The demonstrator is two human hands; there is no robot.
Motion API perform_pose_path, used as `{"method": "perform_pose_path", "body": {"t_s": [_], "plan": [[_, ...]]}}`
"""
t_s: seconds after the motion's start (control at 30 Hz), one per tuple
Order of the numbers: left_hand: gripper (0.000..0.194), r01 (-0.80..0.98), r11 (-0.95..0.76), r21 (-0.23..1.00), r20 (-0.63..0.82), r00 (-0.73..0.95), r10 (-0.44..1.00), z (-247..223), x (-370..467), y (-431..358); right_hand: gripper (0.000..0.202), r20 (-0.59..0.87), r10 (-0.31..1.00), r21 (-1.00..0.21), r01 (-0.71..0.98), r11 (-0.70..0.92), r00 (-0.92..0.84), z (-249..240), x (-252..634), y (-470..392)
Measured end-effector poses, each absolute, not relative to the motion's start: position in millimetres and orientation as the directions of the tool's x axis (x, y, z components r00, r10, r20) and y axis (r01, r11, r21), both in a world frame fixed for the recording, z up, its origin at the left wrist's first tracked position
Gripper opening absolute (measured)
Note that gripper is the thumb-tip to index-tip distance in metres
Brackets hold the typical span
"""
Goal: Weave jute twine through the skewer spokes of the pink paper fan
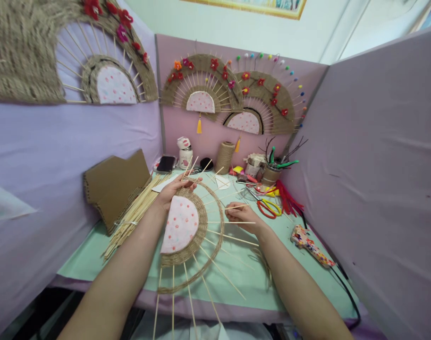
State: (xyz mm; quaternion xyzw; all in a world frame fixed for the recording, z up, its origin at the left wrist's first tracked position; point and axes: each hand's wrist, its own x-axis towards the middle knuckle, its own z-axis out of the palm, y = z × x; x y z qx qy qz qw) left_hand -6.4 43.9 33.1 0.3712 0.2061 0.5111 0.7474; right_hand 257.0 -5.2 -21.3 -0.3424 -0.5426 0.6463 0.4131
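My left hand point(180, 190) grips the upper end of a half-round woven fan point(201, 226), its fingers closed around the sticks and twine band. The fan is tilted, with its straight side to the left. A white half-circle with pink dots point(180, 224) covers its centre, and pale thin sticks point(224, 278) radiate outward. A narrow outer arc of twine point(220, 236) crosses the sticks. At the arc's right edge, my right hand point(240, 215) is pinched closed on what looks like twine; the fingertips partly hide it. A loose twine tail point(264, 264) shows beside the right forearm.
A stick bundle point(130, 217) and brown cardboard point(118, 184) lie left. At the back stand a twine spool point(224, 158) and a tool-filled can point(271, 175). Scissors point(270, 208) and a patterned corded tool point(312, 245) lie right. Finished fans point(201, 71) hang on the partition.
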Motion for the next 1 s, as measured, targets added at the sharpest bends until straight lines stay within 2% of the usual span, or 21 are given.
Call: {"method": "perform_pose_path", "body": {"t_s": [0.13,0.23,0.33,0.63,1.0], "plan": [[0.048,-0.609,0.234,0.758,0.002,0.361,0.933,26,-16,57,0.025,-0.010,0.934,-0.971,-0.220,-0.094,-0.356,-23,246,3],[0.049,-0.612,0.281,0.739,-0.072,0.343,0.937,17,-21,67,0.033,-0.034,0.952,-0.962,-0.247,-0.114,-0.305,-27,238,9],[0.049,-0.613,0.315,0.725,-0.118,0.340,0.933,10,-24,72,0.038,-0.054,0.949,-0.958,-0.251,-0.137,-0.312,-32,234,11],[0.045,-0.653,0.281,0.703,-0.072,0.328,0.942,6,-13,68,0.032,0.000,0.918,-0.920,-0.360,-0.156,-0.397,-32,243,5],[0.033,-0.683,0.251,0.686,-0.073,0.278,0.958,-2,10,61,0.030,0.005,0.962,-0.904,-0.411,-0.113,-0.273,-29,259,11]]}}
